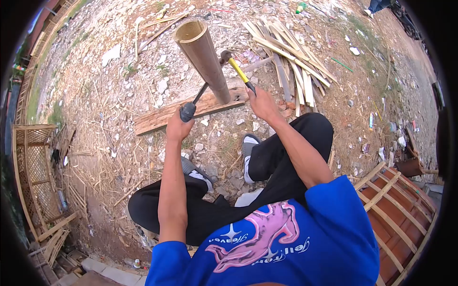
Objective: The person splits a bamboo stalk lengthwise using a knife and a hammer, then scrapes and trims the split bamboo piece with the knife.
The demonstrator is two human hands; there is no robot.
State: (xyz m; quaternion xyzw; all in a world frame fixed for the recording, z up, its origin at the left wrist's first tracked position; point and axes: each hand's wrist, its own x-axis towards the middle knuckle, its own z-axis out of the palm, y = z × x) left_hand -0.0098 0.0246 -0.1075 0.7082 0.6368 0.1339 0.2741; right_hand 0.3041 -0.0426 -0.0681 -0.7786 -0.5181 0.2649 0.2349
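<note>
"What lettering can we read here?"

"We find white print on the blue T-shirt (334,224), between five and six o'clock, and we see it upside down."

"Which words do we make out?"

"At six o'clock we read 'Heaven' (229,239); between five and six, 'From' (264,260). At five we get a word ending in 'ell' (294,249), its first letter unclear to us."

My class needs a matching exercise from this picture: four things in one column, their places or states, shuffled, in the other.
Things:
1. Hammer
2. Black-handled tool
3. Bamboo tube
4. Pale strips

Places or states:
A. Heaped on the ground
B. Gripped by the left hand
C. Upright, open end on top
D. Gripped by the right hand

Pairs: 1-D, 2-B, 3-C, 4-A
</note>
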